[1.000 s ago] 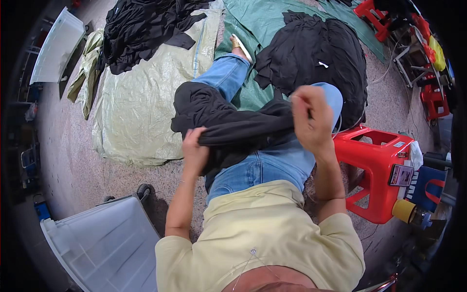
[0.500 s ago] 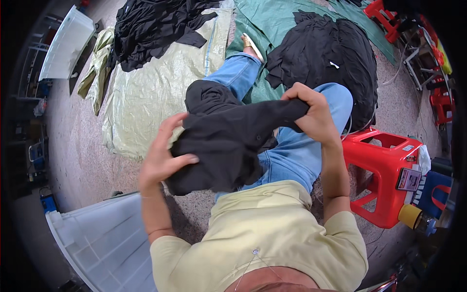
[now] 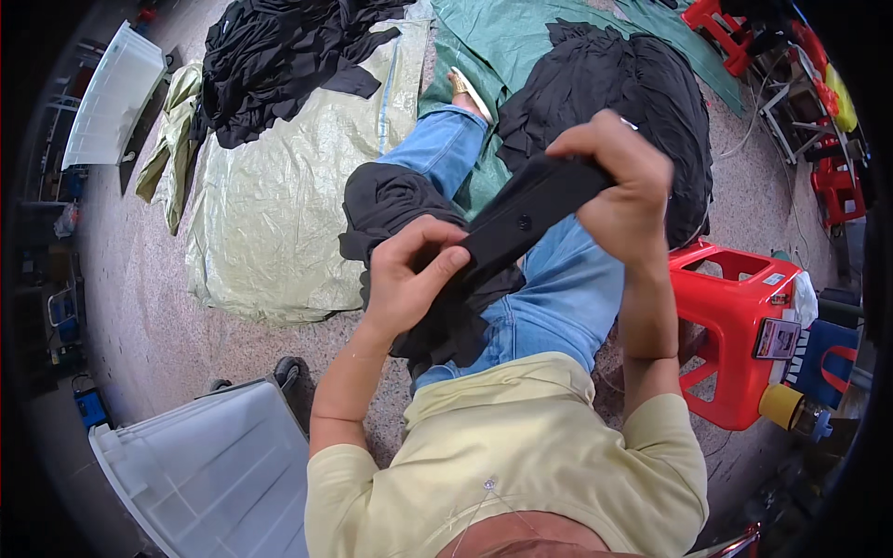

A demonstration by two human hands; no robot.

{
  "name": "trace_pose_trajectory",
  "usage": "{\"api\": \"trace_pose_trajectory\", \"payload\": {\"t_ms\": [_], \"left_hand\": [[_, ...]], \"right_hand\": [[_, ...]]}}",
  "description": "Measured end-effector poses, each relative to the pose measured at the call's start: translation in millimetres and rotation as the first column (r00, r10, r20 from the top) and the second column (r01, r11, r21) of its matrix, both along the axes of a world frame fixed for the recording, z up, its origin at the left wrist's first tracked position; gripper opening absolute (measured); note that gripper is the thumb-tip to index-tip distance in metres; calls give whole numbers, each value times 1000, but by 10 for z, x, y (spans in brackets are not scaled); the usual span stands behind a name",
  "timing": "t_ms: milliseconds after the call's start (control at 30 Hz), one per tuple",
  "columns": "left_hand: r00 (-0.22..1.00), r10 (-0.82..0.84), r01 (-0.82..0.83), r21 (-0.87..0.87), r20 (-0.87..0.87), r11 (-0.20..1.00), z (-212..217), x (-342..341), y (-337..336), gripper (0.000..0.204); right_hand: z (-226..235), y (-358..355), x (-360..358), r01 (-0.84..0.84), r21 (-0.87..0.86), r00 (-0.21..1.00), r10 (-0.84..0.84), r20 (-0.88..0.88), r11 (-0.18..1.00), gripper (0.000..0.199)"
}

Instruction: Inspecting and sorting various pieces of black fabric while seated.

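Observation:
A black buttoned garment [image 3: 535,216] is stretched on a slant above my lap, with a flat band and a dark round button facing up. My left hand [image 3: 409,276] pinches the lower end of this band between thumb and fingers. At the upper right end, my right hand [image 3: 625,191] grips the cloth, slightly blurred by motion. The rest of the garment hangs in folds below my left hand. More bunched black cloth [image 3: 395,200] lies over my left leg, beyond my left hand; whether it is part of the same garment I cannot tell.
Heaps of black clothing lie ahead, the left heap [image 3: 279,70] on a pale woven sheet [image 3: 279,214], the right heap [image 3: 605,88] by a green tarp [image 3: 451,46]. A red stool [image 3: 726,288] stands at my right, a translucent plastic bin [image 3: 209,465] at lower left.
My left hand has moved right and closed on the garment's band. My right hand has risen slightly, pulling the band taut and turning its button upward.

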State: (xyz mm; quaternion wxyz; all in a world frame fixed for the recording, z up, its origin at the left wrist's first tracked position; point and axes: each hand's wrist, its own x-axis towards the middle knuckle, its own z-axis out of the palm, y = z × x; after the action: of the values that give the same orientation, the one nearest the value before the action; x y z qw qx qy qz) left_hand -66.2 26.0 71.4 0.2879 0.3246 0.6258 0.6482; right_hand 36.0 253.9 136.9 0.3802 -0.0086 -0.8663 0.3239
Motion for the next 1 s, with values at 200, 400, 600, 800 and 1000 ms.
{"api": "trace_pose_trajectory", "payload": {"t_ms": [200, 400, 600, 800, 1000], "left_hand": [[886, -38, 37, -10, -461, 999, 589, 6, 58, 14], [848, -5, 15, -16, 529, 1000, -279, -5, 65, 13], [595, 201, -234, -71, 778, 970, -321, 63, 107, 13], [872, 349, -366, -17, 344, 930, -212, 83, 127, 9], [867, 477, -461, 130, -146, 878, -52, 114, 310, 8]], "right_hand": [[533, 190, -161, 165, 87, 962, -140, -236, 983, 26], [-581, -81, -171, 134, 264, 951, -199, 237, 955, 55], [-1146, -692, 159, -91, -331, 961, 171, 219, 939, 28], [-1012, -837, 46, -185, -349, 964, 239, 116, 918, 22], [-709, -1032, 214, -67, -351, 995, 89, 47, 934, 19]]}}
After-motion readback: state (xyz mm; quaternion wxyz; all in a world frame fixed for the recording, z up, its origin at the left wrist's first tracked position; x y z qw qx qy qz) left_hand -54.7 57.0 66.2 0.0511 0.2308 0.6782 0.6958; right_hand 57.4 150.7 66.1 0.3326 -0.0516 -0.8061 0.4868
